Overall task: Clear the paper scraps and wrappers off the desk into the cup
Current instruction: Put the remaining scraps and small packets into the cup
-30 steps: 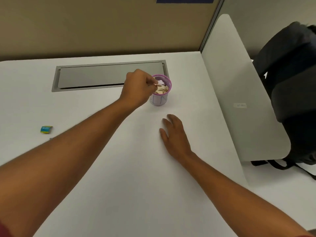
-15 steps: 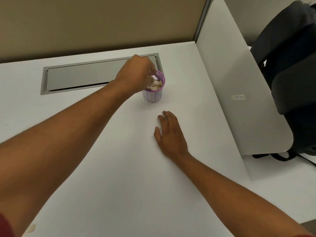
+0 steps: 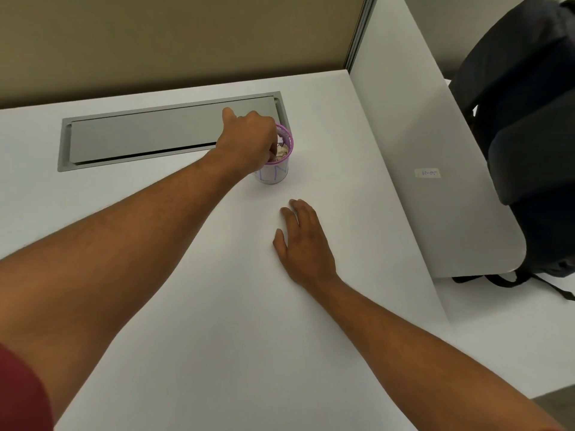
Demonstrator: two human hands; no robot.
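Fingertips (image 3: pixel 273 149) of the left hand (image 3: pixel 249 138) dip into the scrap-filled cup (image 3: pixel 275 164), grip hidden; right hand (image 3: pixel 306 244) lies flat, open. Visible desk (image 3: pixel 217 306) looks cleared, apparently nearly done.

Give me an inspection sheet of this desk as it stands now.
Surface: white desk, bare in view.
Job's things: purple-rimmed cup upright, paper scraps inside near the rim.
Clutter: nothing seen.
Hands: left hand over the cup, fingers curled into its mouth, grip hidden; right hand flat on the desk, empty.
Cables: nothing seen; grey cable hatch closed.
Surroundings: tan partition, white side divider with a small label, dark backpack beyond.
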